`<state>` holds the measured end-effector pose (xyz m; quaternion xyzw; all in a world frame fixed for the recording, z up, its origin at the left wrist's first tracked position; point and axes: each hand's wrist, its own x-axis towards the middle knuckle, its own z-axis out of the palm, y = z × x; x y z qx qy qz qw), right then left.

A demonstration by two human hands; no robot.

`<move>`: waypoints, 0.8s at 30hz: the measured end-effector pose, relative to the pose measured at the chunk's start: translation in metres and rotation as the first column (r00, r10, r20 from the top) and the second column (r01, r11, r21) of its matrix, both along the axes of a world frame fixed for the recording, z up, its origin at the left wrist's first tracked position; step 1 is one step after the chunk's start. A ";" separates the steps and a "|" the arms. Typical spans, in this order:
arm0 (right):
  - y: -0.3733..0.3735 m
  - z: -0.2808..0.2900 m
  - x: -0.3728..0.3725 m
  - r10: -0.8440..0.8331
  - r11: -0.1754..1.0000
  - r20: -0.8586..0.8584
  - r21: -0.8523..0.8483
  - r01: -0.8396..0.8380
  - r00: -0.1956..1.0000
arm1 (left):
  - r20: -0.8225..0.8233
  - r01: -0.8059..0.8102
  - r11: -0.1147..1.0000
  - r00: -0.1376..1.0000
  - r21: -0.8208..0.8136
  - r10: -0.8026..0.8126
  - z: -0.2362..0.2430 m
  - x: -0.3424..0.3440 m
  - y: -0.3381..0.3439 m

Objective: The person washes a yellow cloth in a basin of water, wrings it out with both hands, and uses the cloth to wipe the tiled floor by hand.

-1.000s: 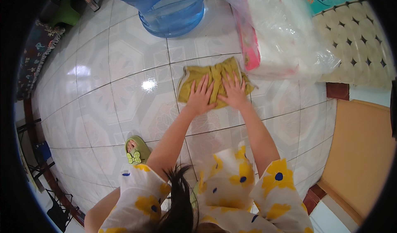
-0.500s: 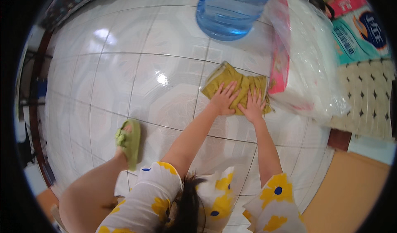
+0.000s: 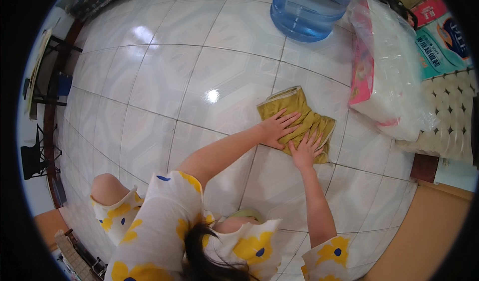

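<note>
A mustard-yellow cloth [image 3: 292, 103], folded and wrinkled, lies on the white tiled floor [image 3: 219, 76]. My left hand [image 3: 277, 130] presses flat on its left-middle part, fingers spread toward the right. Close beside it, my right hand [image 3: 306, 151] rests on the cloth's lower right part with its fingers apart and pointing away from me. Both palms bear down on the fabric; neither hand grips it. Folds bunch up between and around the fingers.
Beyond the cloth stands a large blue water jug [image 3: 312, 14]. To its right are a plastic-wrapped white and pink package [image 3: 391, 76], a teal package [image 3: 441, 46] and a cream tufted surface [image 3: 446, 106]. A black folding chair [image 3: 37, 154] is far left.
Both hands and the cloth have come nearer to me, away from the jug. My view has shifted left. The green slipper seen at left is now mostly hidden beneath my clothing.
</note>
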<state>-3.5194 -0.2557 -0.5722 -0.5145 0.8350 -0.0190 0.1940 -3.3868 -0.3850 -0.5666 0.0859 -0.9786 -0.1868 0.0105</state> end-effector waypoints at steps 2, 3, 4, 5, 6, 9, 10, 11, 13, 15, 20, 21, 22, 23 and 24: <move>0.007 0.000 0.033 -0.012 0.999 -0.020 0.040 0.013 1.000 | -0.012 0.046 0.999 0.999 -0.011 -0.046 0.005 0.029 0.001; 0.007 0.003 0.053 -0.004 1.000 -0.021 0.026 0.005 1.000 | 0.017 0.069 0.997 0.997 -0.019 -0.069 0.004 0.049 0.004; 0.008 0.005 0.074 -0.002 0.999 0.004 0.039 0.002 1.000 | 0.044 0.093 0.995 0.995 -0.025 -0.091 0.004 0.069 0.006; 0.007 0.007 0.094 0.001 0.999 0.029 0.052 -0.003 1.000 | 0.042 0.083 0.996 0.996 -0.039 -0.081 0.003 0.091 0.004; 0.004 0.009 0.114 0.021 0.997 0.029 0.067 -0.023 0.999 | 0.036 0.099 0.995 0.994 -0.018 -0.098 0.004 0.113 0.001; -0.007 0.004 0.162 0.090 0.994 -0.015 0.060 -0.089 0.996 | 0.041 0.088 0.996 0.995 -0.003 -0.088 0.015 0.168 -0.008; -0.014 0.006 0.180 0.103 0.994 -0.028 0.049 -0.101 0.994 | 0.070 0.064 0.998 0.995 0.011 -0.065 0.017 0.190 -0.010; -0.022 0.008 0.199 0.153 0.986 -0.019 0.070 -0.151 0.988 | 0.060 0.050 0.999 0.997 -0.001 -0.050 0.016 0.211 -0.013; -0.040 0.010 0.243 0.224 0.972 -0.002 0.079 -0.223 0.975 | 0.095 -0.035 0.999 0.995 0.012 0.034 0.016 0.264 -0.018; -0.058 0.011 0.281 0.351 0.933 0.045 0.062 -0.353 0.935 | 0.118 -0.096 0.995 0.988 -0.025 0.098 0.017 0.313 -0.023; -0.110 0.013 0.335 0.628 0.779 -0.023 0.007 -0.628 0.778 | 0.118 -0.270 0.961 0.954 -0.067 0.276 0.016 0.400 -0.042; -0.118 0.016 0.343 0.633 0.774 -0.025 0.018 -0.632 0.774 | 0.117 -0.307 0.948 0.942 -0.083 0.315 0.017 0.410 -0.043; -0.127 0.020 0.347 0.673 0.738 -0.009 0.080 -0.670 0.740 | 0.110 -0.311 0.948 0.942 -0.073 0.318 0.017 0.417 -0.049; -0.138 0.025 0.350 0.708 0.698 0.010 0.142 -0.702 0.706 | 0.137 -0.319 0.945 0.936 -0.071 0.325 0.017 0.421 -0.057; -0.148 0.028 0.353 0.712 0.692 0.012 0.158 -0.704 0.702 | 0.167 -0.330 0.942 0.927 -0.063 0.336 0.015 0.426 -0.064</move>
